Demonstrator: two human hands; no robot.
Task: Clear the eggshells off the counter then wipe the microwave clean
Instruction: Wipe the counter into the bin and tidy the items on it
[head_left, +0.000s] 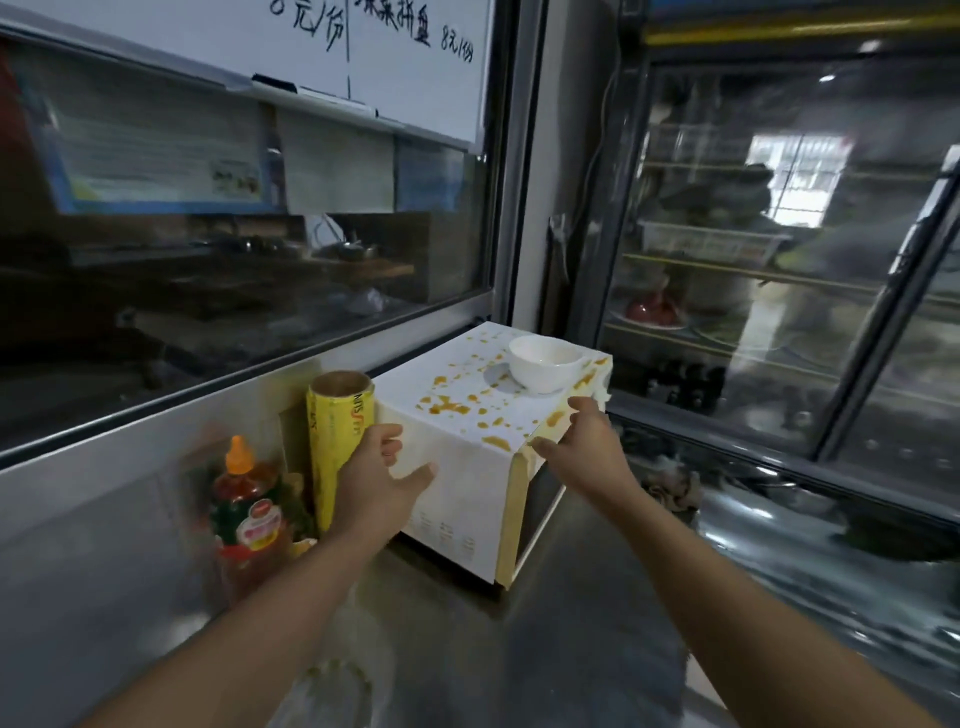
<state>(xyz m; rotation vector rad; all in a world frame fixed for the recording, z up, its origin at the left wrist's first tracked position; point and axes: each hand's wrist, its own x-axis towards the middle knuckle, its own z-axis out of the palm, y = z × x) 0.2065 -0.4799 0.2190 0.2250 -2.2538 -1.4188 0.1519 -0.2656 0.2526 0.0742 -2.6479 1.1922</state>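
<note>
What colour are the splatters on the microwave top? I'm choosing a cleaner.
Orange-yellow splatters on the white microwave, clearest in the head view.

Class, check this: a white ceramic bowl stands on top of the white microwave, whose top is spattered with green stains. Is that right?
Not quite. The head view shows the white ceramic bowl standing on top of the white microwave, but the stains spattered over its top are orange-yellow, not green.

Dim, cool lighting. Glare on the glass cabinet doors (779, 234) at right. Motion blur softens the sauce bottle (247, 512); wide-angle edges bow.
</note>
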